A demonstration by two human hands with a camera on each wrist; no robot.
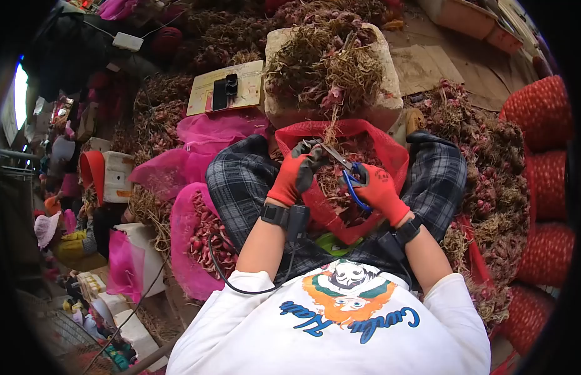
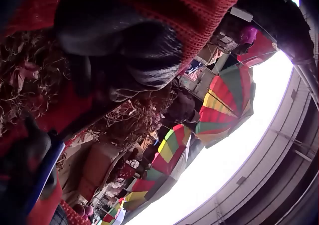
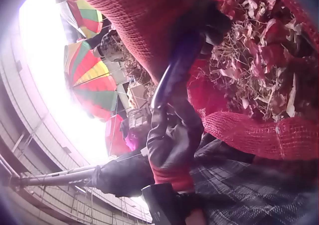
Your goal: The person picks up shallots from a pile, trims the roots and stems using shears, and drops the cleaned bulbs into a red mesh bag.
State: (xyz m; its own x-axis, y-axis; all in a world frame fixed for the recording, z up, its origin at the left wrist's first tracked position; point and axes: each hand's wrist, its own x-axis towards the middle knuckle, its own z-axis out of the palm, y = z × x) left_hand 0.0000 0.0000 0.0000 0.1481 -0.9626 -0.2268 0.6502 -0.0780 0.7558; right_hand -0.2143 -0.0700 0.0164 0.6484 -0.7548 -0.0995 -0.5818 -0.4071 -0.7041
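Observation:
In the head view my left hand, in a red glove with a dark palm, is curled with its fingertips at the lower end of dry shallot stalks. What lies inside those fingers is mostly hidden. My right hand, gloved alike, grips blue-handled scissors. Their metal blades point up and left, reaching the left fingertips. Both hands are over a red mesh bag, held open between the knees. Dry skins and trimmings fill it in the right wrist view.
A pale foam box ahead carries a heap of dried shallots. A phone rests on a board at its left. Pink mesh with trimmed shallots lies beside the left thigh. Stuffed red sacks stand at far right.

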